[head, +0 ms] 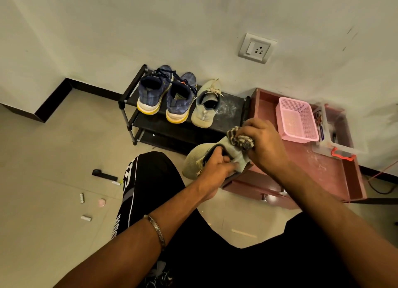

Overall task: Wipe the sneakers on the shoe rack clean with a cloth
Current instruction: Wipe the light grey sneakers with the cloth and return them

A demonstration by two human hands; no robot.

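Left fingers (224, 158) grip beige sneaker (195, 158); right fingers (251, 144) clutch striped cloth (238, 138) against it.

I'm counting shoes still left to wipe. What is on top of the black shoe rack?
On the black shoe rack top shelf stand two blue sneakers with yellow soles and one beige sneaker. The lower shelves are mostly hidden.

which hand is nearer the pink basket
Right. The right hand, holding the striped cloth, is just left of the pink basket; the left hand, gripping the beige sneaker, is farther left.
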